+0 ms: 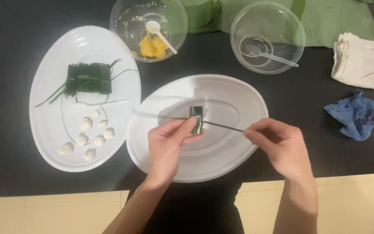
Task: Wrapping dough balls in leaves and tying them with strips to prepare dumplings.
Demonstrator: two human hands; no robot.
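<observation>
Black table (5,39): two plates, two bowls; left hand (167,145) pinches leaf parcel (196,118), right hand (278,145) grips strip (221,125)

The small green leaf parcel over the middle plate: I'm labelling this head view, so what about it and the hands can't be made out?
- Leaf parcel: its lower part is hidden by the left hand; contents unseen, wrapped in leaf.
- Thin strip: its end is hidden inside the right hand; how it passes around the parcel is too small to tell.
- White plate: near rim covered by both wrists.
- Green cloth: cut off by the top edge.
</observation>
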